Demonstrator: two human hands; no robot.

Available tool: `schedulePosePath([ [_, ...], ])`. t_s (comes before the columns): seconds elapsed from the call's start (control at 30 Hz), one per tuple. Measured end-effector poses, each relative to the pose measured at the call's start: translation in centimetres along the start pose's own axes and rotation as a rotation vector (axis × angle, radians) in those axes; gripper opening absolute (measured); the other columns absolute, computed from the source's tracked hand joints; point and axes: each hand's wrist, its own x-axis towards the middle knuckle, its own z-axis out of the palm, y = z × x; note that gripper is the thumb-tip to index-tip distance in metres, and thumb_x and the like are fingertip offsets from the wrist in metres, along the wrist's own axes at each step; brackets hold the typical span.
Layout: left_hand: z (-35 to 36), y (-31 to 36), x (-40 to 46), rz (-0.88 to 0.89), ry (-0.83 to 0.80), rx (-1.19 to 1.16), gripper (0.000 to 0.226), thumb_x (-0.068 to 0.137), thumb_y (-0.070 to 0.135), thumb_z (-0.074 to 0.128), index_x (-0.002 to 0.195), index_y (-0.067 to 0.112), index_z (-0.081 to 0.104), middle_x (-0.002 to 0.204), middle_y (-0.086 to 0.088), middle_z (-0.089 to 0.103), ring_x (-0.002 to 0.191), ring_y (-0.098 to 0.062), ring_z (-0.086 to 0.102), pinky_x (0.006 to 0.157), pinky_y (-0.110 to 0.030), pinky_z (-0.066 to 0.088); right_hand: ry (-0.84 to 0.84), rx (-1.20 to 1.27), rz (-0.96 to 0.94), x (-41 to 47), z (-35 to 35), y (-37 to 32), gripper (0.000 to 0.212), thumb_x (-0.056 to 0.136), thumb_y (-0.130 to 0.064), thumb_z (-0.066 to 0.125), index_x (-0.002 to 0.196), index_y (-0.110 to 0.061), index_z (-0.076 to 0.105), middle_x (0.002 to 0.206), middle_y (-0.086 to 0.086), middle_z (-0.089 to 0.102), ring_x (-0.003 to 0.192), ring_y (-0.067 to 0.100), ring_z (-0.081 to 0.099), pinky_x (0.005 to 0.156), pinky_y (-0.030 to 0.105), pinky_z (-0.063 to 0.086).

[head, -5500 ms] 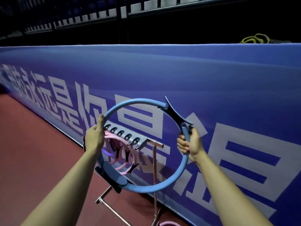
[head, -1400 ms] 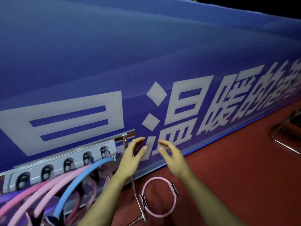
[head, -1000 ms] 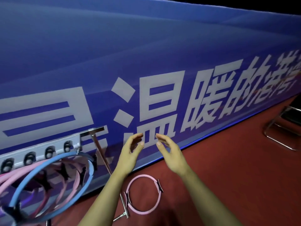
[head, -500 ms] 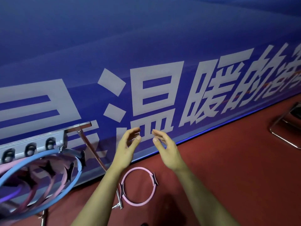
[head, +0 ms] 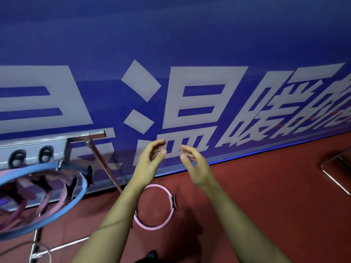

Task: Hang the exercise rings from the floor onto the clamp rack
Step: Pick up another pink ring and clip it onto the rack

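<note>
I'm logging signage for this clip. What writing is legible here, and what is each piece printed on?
"温": large white character on the long blue fabric banner.
"暖": white character to its right on the same banner.
Left edge: a white character cut off by the frame, not readable.
Right edge: a further character, cut off and blurred, not readable.
Grey metal clamp rack, pink ring on the floor: no writing visible.

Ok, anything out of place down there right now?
One pink ring lies flat on the red floor beside the rack's leg, not hung. Both hands are empty above it.
</note>
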Motion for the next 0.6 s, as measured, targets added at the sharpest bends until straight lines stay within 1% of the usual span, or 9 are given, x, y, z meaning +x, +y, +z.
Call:
schedulePosePath([
  [0.1, -0.6, -1.1, 0.6, -0.033, 0.062, 0.012, 0.034, 0.103, 0.025, 0.062, 0.136, 0.02, 0.059, 0.137, 0.01, 0.064, 0.127, -0.006, 0.061, 0.101, -0.018, 0.049, -0.079, -0.003, 0.006, 1.6, 0.6, 0.8, 0.036, 0.103, -0.038, 0.057, 0.138, -0.031, 0.057, 0.135, -0.022, 0.06, 0.124, -0.01, 0.054, 0.106, 0.019, 0.041],
  [0.2, -0.5, -2.0, 1.0, -0.051, 0.114, 0.018, 0.04, 0.099, 0.036, 0.061, 0.137, 0.024, 0.06, 0.138, 0.011, 0.064, 0.129, -0.006, 0.059, 0.106, -0.024, 0.047, -0.146, 0.001, -0.025, 3.2, 0.8, 1.5, 0.039, 0.103, -0.036, 0.057, 0.14, -0.024, 0.057, 0.138, -0.016, 0.061, 0.125, -0.006, 0.055, 0.107, 0.019, 0.042],
  [0.27, 0.1, -2.4, 1.5, -0.06, 0.154, 0.026, 0.04, 0.097, 0.038, 0.061, 0.136, 0.026, 0.06, 0.138, 0.011, 0.064, 0.129, -0.006, 0.059, 0.107, -0.026, 0.046, -0.19, 0.004, -0.047, 4.5, 0.6, 2.1, 0.039, 0.103, -0.034, 0.058, 0.14, -0.023, 0.057, 0.138, -0.015, 0.062, 0.125, -0.005, 0.056, 0.106, 0.016, 0.042],
  [0.47, 3.2, -3.1, 3.1, -0.086, 0.291, 0.054, 0.037, 0.098, 0.034, 0.062, 0.134, 0.026, 0.06, 0.136, 0.009, 0.066, 0.126, -0.006, 0.061, 0.104, -0.019, 0.046, -0.344, -0.002, -0.061, 8.8, -1.8, 5.0, 0.039, 0.102, -0.037, 0.058, 0.14, -0.026, 0.057, 0.137, -0.017, 0.062, 0.124, -0.006, 0.056, 0.103, 0.015, 0.044],
  [0.53, 4.4, -3.6, 3.6, -0.106, 0.334, 0.067, 0.036, 0.1, 0.032, 0.062, 0.135, 0.027, 0.06, 0.136, 0.009, 0.066, 0.126, -0.006, 0.061, 0.104, -0.02, 0.046, -0.404, 0.004, -0.064, 10.4, -2.5, 6.1, 0.039, 0.102, -0.037, 0.059, 0.139, -0.026, 0.058, 0.136, -0.017, 0.062, 0.121, -0.012, 0.055, 0.1, 0.012, 0.044],
  [0.6, 5.5, -4.3, 4.0, -0.133, 0.373, 0.084, 0.035, 0.1, 0.031, 0.063, 0.135, 0.028, 0.06, 0.136, 0.008, 0.066, 0.127, -0.009, 0.061, 0.107, -0.025, 0.047, -0.466, -0.002, -0.074, 12.0, -3.0, 7.3, 0.038, 0.102, -0.036, 0.059, 0.138, -0.025, 0.058, 0.133, -0.019, 0.062, 0.116, -0.019, 0.054, 0.094, 0.005, 0.042],
])
